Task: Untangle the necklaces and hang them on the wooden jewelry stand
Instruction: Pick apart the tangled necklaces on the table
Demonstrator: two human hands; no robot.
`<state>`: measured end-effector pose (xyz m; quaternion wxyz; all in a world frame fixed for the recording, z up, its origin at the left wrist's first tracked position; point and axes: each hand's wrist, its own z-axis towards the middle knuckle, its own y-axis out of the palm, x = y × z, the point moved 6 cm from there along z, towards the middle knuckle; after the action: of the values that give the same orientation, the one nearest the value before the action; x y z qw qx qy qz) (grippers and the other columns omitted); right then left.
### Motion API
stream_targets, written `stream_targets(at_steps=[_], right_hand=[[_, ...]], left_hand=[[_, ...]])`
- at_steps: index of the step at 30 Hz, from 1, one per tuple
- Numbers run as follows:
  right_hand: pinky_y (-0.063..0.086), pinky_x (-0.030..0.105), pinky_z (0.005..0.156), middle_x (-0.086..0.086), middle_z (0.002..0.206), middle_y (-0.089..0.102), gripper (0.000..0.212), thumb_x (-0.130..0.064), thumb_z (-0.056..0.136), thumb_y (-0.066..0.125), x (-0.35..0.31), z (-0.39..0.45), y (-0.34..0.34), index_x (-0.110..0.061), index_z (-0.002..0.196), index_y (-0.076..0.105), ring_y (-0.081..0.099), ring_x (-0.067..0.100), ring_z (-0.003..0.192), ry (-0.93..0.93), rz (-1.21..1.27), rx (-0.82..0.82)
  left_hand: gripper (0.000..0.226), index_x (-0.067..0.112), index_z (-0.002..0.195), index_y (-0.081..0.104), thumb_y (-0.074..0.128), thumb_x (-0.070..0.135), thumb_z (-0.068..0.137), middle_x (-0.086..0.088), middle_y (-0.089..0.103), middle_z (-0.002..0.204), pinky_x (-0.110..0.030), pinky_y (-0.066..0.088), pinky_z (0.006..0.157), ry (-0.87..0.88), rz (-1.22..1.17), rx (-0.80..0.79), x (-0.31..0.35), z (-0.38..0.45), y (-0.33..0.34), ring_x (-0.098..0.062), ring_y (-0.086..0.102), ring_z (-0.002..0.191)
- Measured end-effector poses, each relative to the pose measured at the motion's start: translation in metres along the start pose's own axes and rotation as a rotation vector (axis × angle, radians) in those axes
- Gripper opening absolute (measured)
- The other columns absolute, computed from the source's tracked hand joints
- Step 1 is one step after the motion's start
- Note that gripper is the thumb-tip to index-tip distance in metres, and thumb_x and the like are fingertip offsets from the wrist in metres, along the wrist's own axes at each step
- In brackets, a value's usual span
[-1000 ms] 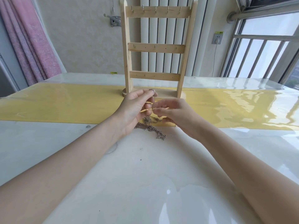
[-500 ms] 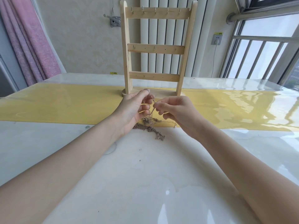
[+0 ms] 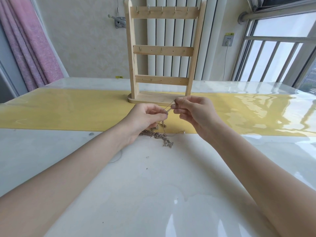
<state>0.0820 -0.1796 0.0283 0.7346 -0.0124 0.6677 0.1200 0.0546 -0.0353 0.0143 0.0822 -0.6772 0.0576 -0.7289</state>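
A tangle of thin metal necklaces [image 3: 159, 135] lies on the table just below my hands, with fine strands rising up between them. My left hand [image 3: 147, 118] pinches the strands at its fingertips. My right hand [image 3: 193, 112] pinches the same strands a little higher and to the right. Behind my hands stands the wooden jewelry stand [image 3: 163, 52], upright on its oval base, with three crossbars carrying small hooks. Nothing hangs on the hooks.
The white glossy table [image 3: 153, 185] has a yellow runner [image 3: 68, 110] across it under a clear cover. A pink curtain [image 3: 29, 48] hangs at the left, a radiator stands behind the stand, and a barred window [image 3: 277, 57] is at the right.
My hands have drawn slightly apart, the right one lifting up and to the right, so the strands now stretch between the fingertips. The pile on the table has spread a little.
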Motion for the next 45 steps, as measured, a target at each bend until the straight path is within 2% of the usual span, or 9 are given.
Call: stream_targets(at_steps=[5, 9, 15, 17, 23, 30, 34, 39, 45], right_hand=[[0.043, 0.016, 0.052, 0.003, 0.063, 0.066, 0.017, -0.004, 0.092, 0.059, 0.000, 0.004, -0.009, -0.006, 0.075, 0.062, 0.056, 0.007, 0.050, -0.060, -0.110, 0.081], [0.044, 0.016, 0.051, 0.002, 0.063, 0.066, 0.021, -0.004, 0.089, 0.058, -0.005, 0.006, -0.012, -0.011, 0.070, 0.062, 0.056, 0.003, 0.049, -0.246, -0.545, 0.153], [0.051, 0.040, 0.074, 0.014, 0.083, 0.069, 0.012, -0.008, 0.084, 0.055, 0.004, 0.006, 0.004, -0.005, 0.085, 0.066, 0.062, 0.032, 0.083, -0.411, -1.188, 0.121], [0.051, 0.036, 0.071, 0.011, 0.077, 0.069, 0.009, -0.007, 0.082, 0.056, 0.002, 0.005, 0.001, -0.005, 0.078, 0.065, 0.062, 0.027, 0.076, -0.361, -1.009, 0.144], [0.051, 0.017, 0.056, 0.002, 0.061, 0.061, 0.016, -0.006, 0.091, 0.053, 0.014, 0.002, 0.001, -0.007, 0.077, 0.059, 0.060, 0.011, 0.055, 0.175, 0.205, -0.005], [0.035, 0.017, 0.045, -0.006, 0.045, 0.030, 0.014, -0.009, 0.094, 0.051, 0.015, 0.002, 0.008, -0.011, 0.080, 0.052, 0.035, 0.009, 0.043, 0.261, 0.354, -0.132], [0.015, 0.019, 0.043, -0.009, 0.045, 0.021, 0.013, -0.010, 0.093, 0.055, 0.012, 0.005, 0.000, -0.011, 0.080, 0.053, 0.018, 0.009, 0.041, 0.141, 0.077, -0.095], [0.026, 0.019, 0.042, -0.011, 0.036, 0.036, 0.015, -0.014, 0.087, 0.063, -0.014, 0.002, -0.007, -0.016, 0.072, 0.058, 0.032, 0.008, 0.038, -0.335, -0.694, 0.141], [0.028, 0.030, 0.056, 0.004, 0.075, 0.056, 0.020, -0.033, 0.095, 0.051, -0.009, -0.001, 0.004, -0.020, 0.098, 0.066, 0.050, 0.026, 0.072, -0.441, -1.375, 0.103]], left_hand=[[0.009, 0.014, 0.078, 0.064, 0.070, 0.008, 0.082, 0.000, 0.062, 0.071, -0.013, 0.047, 0.059, 0.000, 0.041, 0.009, -0.003, 0.003, -0.002, 0.001, 0.053, 0.048], [0.008, 0.009, 0.077, 0.063, 0.067, 0.005, 0.083, 0.001, 0.061, 0.066, -0.010, 0.045, 0.052, -0.021, -0.052, 0.009, -0.003, 0.003, -0.005, -0.001, 0.051, 0.047], [0.012, 0.010, 0.076, 0.060, 0.063, 0.006, 0.087, -0.001, 0.056, 0.072, -0.010, 0.045, 0.051, -0.022, -0.086, 0.061, -0.004, 0.005, -0.010, -0.006, 0.050, 0.061], [0.014, 0.009, 0.076, 0.058, 0.061, 0.006, 0.089, -0.003, 0.054, 0.073, -0.011, 0.045, 0.051, -0.006, -0.128, 0.077, -0.003, 0.005, -0.009, -0.006, 0.051, 0.062], [0.017, 0.016, 0.077, 0.053, 0.055, 0.012, 0.094, 0.000, 0.057, 0.077, -0.013, 0.045, 0.050, 0.063, -0.048, 0.103, 0.000, 0.004, -0.010, -0.004, 0.058, 0.063], [0.016, 0.019, 0.079, 0.052, 0.053, 0.015, 0.095, 0.004, 0.054, 0.068, -0.018, 0.039, 0.052, 0.126, -0.033, 0.128, 0.008, 0.004, -0.015, -0.003, 0.044, 0.044], [0.017, 0.018, 0.078, 0.052, 0.054, 0.013, 0.094, 0.003, 0.049, 0.066, -0.015, 0.033, 0.044, 0.189, -0.009, 0.180, 0.015, 0.003, -0.020, -0.002, 0.039, 0.045], [0.018, 0.021, 0.075, 0.054, 0.057, 0.019, 0.093, 0.005, 0.049, 0.067, -0.018, 0.036, 0.049, 0.229, 0.105, 0.219, 0.014, 0.004, -0.022, -0.003, 0.039, 0.047], [0.021, 0.022, 0.074, 0.051, 0.053, 0.021, 0.095, 0.008, 0.062, 0.068, -0.025, 0.035, 0.054, 0.267, 0.192, 0.261, 0.016, 0.002, -0.025, -0.006, 0.045, 0.048]])
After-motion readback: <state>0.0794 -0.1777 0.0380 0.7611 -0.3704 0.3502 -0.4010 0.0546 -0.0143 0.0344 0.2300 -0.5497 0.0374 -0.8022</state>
